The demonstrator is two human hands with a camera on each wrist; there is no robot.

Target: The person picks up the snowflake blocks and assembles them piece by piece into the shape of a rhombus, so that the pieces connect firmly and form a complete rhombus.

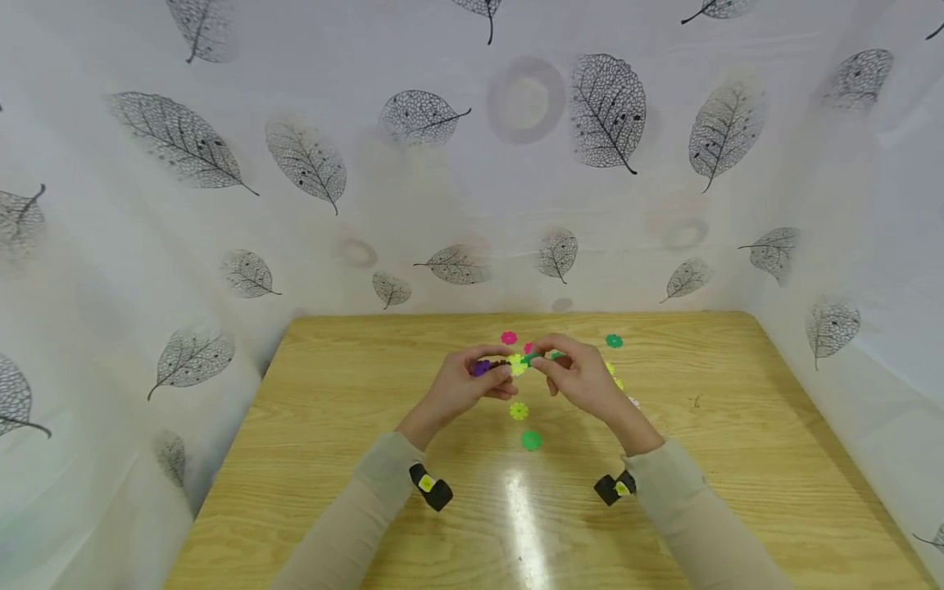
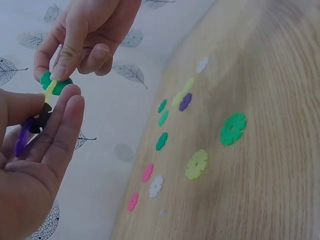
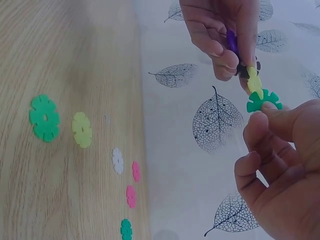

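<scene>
Both hands are raised above the table, working on a short chain of notched plastic flower discs. My left hand (image 1: 465, 381) holds the chain, its thumb pressing near the yellow disc (image 3: 254, 80). A purple disc (image 2: 23, 136) and a dark disc (image 2: 41, 120) lie within that hand, partly covered by its fingers. Between thumb and forefinger, my right hand (image 1: 583, 378) pinches a green disc (image 3: 257, 102). The green disc's notched edge meets the yellow disc, and the two stand at an angle to each other.
Loose flower discs lie on the wooden table (image 1: 332, 492): a large green one (image 2: 233, 128), a yellow one (image 2: 197, 164), a white one (image 2: 156, 186), pink ones (image 3: 131, 196), a purple one (image 2: 185, 102) and several more. A leaf-print curtain (image 1: 457, 188) surrounds the table.
</scene>
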